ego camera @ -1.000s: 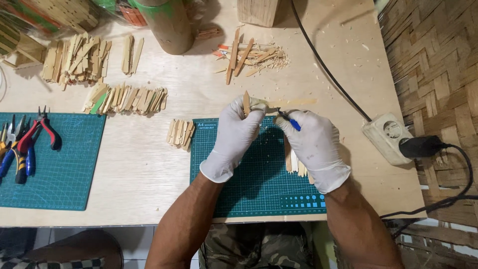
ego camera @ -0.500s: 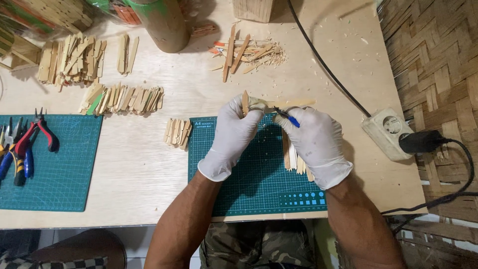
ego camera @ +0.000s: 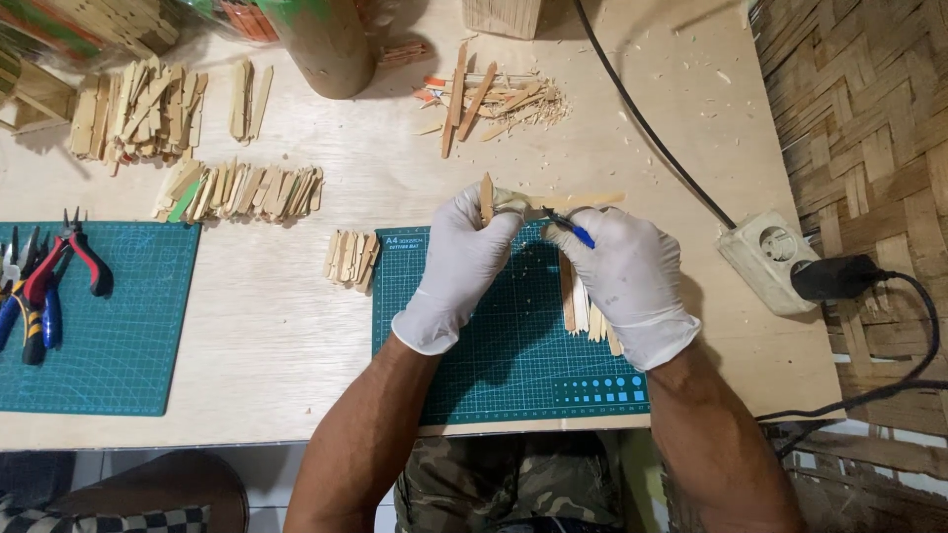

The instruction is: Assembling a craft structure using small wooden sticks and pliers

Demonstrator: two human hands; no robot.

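Observation:
Both my hands wear white gloves and work over a green cutting mat [ego camera: 504,365]. My left hand [ego camera: 459,266] pinches a short wooden stick [ego camera: 486,197] upright at the mat's far edge. My right hand [ego camera: 627,281] grips a small blue-handled cutting tool [ego camera: 571,227], its tip against the stick near my left fingers. A long flat stick [ego camera: 583,200] lies across the table just beyond both hands. Several cut sticks [ego camera: 578,301] lie on the mat under my right hand.
Piles of wooden sticks [ego camera: 242,190], [ego camera: 138,109], [ego camera: 351,259] lie to the left. Scraps and shavings [ego camera: 489,99] sit at the back. A second mat [ego camera: 109,326] holds pliers [ego camera: 59,266]. A power strip [ego camera: 770,259] with black cable sits right. A cylinder [ego camera: 321,44] stands behind.
Both hands stay in nearly the same place on the stick; only the camera view has shifted slightly.

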